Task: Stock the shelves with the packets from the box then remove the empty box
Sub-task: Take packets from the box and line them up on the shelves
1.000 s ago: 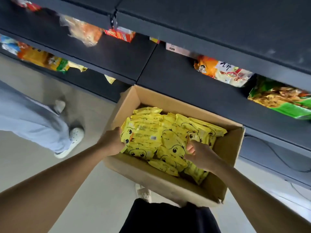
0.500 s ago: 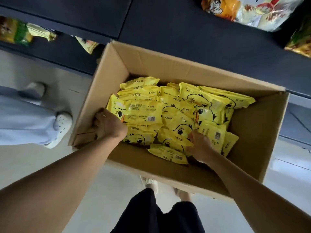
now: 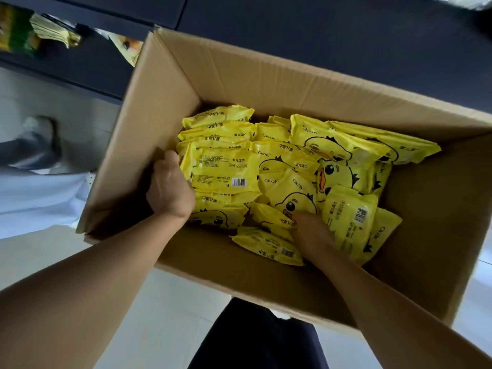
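An open cardboard box [image 3: 266, 83] fills the middle of the view, held low in front of the dark shelves. Several yellow packets [image 3: 314, 166] printed with a duck lie heaped inside it. My left hand [image 3: 170, 187] is inside the box against its left wall, fingers curled round the left end of a stack of packets [image 3: 223, 169]. My right hand [image 3: 311, 233] reaches in near the front wall. Its fingers are dug in among the packets and curl on one; the fingertips are hidden.
Dark shelves [image 3: 319, 27] run across the top, with green and yellow packs [image 3: 18, 27] on a lower shelf at the upper left. Another person's shoe [image 3: 40, 131] and pale clothing [image 3: 40, 198] are on the floor to the left. My dark trousers [image 3: 255, 339] show below the box.
The view has dropped and closed in on the box. My left hand moved from the box's left rim down beside the packets. My right hand pushed deeper into the heap.
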Available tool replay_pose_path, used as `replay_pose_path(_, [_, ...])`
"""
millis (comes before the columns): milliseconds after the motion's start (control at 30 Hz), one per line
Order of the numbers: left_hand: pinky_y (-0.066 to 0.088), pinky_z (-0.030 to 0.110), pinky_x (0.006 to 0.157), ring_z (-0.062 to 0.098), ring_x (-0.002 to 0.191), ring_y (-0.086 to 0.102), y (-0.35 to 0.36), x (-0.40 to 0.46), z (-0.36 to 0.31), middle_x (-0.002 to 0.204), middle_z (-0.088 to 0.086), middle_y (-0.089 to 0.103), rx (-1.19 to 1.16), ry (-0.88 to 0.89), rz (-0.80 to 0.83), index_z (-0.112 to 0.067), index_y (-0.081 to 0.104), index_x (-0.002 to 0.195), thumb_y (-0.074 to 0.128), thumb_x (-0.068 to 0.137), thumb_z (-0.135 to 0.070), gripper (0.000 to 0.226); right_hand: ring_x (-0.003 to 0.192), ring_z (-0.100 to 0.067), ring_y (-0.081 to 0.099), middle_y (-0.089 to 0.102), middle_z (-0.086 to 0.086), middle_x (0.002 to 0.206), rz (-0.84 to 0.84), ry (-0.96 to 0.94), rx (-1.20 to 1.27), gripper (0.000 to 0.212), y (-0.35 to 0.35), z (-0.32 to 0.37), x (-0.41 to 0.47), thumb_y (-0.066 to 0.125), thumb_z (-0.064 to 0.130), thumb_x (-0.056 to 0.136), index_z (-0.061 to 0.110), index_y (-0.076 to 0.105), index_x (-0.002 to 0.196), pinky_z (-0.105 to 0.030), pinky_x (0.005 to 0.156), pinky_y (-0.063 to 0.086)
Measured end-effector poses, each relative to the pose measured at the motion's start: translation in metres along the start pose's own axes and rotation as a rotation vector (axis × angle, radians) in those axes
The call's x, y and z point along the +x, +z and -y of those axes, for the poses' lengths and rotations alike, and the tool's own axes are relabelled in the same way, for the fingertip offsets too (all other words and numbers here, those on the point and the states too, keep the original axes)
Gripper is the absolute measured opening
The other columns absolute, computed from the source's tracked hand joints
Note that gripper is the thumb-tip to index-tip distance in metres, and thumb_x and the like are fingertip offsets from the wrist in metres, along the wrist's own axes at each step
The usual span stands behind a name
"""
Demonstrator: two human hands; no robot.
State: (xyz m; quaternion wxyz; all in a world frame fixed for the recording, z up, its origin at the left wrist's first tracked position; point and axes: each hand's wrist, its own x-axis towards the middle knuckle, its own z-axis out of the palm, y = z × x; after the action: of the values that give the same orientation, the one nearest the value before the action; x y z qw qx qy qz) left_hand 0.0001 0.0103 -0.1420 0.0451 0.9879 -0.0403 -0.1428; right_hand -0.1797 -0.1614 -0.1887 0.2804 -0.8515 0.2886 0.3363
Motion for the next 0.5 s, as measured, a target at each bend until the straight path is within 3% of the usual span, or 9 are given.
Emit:
replay_pose_path(133, [0.046, 0.047, 0.074, 0.043, 0.098, 0.059, -0.016, -0.001, 0.005, 0.108, 0.019, 0.062, -0.112, -0.114, -0.006, -0.011, 0.041, 0.11, 0.057, 0.09, -0.013, 0.025, 0.095, -0.027, 0.06, 0.062, -0.011, 0.107, -0.011, -0.02, 0.02, 0.025, -0.017, -0.002, -0.011, 0.045, 0.011, 0.094, 0.012, 0.056, 0.116, -0.03, 0.073, 0.041])
replay_pose_path(233, [0.049, 0.046, 0.08, 0.039, 0.099, 0.061, -0.024, -0.002, 0.002, 0.109, 0.017, 0.065, -0.269, -0.031, 0.009, -0.013, 0.044, 0.115, 0.065, 0.085, -0.012, 0.036, 0.071, -0.018, 0.057, 0.061, -0.011, 0.096, -0.081, -0.042, 0.127, 0.026, -0.041, -0.004, -0.014, 0.044, 0.011, 0.096, 0.009, 0.054, 0.12, -0.02, 0.059, 0.04])
replay_pose_path(333, [0.049, 0.033, 0.088, 0.025, 0.1, 0.063, -0.021, 0.003, -0.01, 0.111, 0.008, 0.065, -0.42, 0.064, 0.196, -0.012, 0.049, 0.125, 0.072, 0.081, -0.01, 0.05, 0.053, -0.009, 0.051, 0.059, -0.005, 0.087, -0.154, -0.043, 0.257, 0.03, -0.063, -0.007, -0.006, 0.044, 0.002, 0.096, 0.011, 0.052, 0.124, -0.012, 0.037, 0.031])
replay_pose_path(400, [0.046, 0.025, 0.083, 0.019, 0.092, 0.061, -0.014, 0.005, -0.022, 0.102, 0.002, 0.064, -0.447, 0.113, 0.345, -0.006, 0.057, 0.119, 0.071, 0.082, -0.009, 0.04, 0.054, -0.008, 0.051, 0.062, -0.01, 0.097, -0.19, -0.041, 0.249, 0.036, -0.071, -0.008, 0.005, 0.044, -0.005, 0.094, 0.011, 0.051, 0.126, -0.009, 0.034, 0.03])
replay_pose_path(500, [0.048, 0.029, 0.082, 0.023, 0.095, 0.063, -0.002, 0.007, -0.036, 0.104, 0.01, 0.069, -0.508, 0.105, 0.424, -0.002, 0.064, 0.108, 0.067, 0.085, -0.013, 0.026, 0.055, -0.008, 0.051, 0.056, -0.006, 0.096, -0.206, 0.006, 0.256, 0.041, -0.072, -0.005, 0.016, 0.047, 0.0, 0.094, 0.013, 0.045, 0.133, -0.014, 0.037, 0.034])
